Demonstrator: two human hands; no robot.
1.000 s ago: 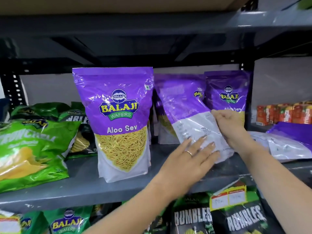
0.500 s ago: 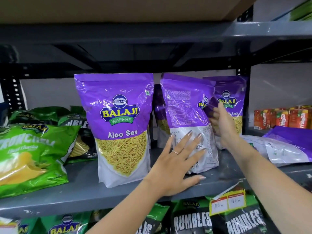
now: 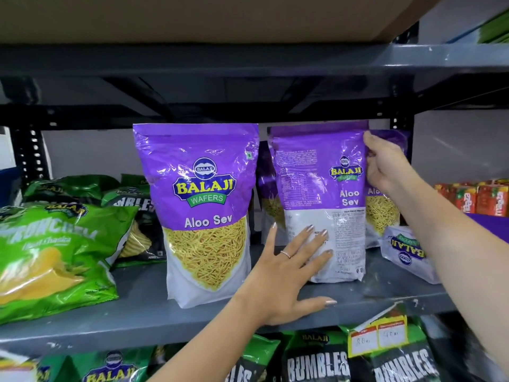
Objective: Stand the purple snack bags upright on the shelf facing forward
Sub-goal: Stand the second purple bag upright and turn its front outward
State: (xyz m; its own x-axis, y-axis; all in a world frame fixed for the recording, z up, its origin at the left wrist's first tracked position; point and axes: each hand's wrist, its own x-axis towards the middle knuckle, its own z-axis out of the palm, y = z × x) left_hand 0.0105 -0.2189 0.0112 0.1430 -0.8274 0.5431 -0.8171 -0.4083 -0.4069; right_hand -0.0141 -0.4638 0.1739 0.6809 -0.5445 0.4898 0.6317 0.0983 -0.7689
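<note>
A purple Aloo Sev bag (image 3: 203, 210) stands upright on the grey shelf (image 3: 137, 307), front forward. Beside it on the right a second purple bag (image 3: 319, 188) stands upright with its printed back side showing. My left hand (image 3: 289, 274) presses flat with spread fingers against its lower white part. My right hand (image 3: 385, 164) grips its upper right edge. Another purple bag (image 3: 382, 213) stands behind it, mostly hidden. One more purple bag (image 3: 407, 255) lies flat at the right, partly covered by my right arm.
Green snack bags (image 3: 52, 255) lie slumped at the shelf's left. Red cartons (image 3: 473, 197) stand far right. Black and green bags (image 3: 316, 362) fill the shelf below, with a price tag (image 3: 377, 337) on the edge. An upper shelf (image 3: 248, 59) hangs overhead.
The second bag has been raised from a tilt to upright. My right hand slid up to its top right edge; my left hand stayed on its lower part.
</note>
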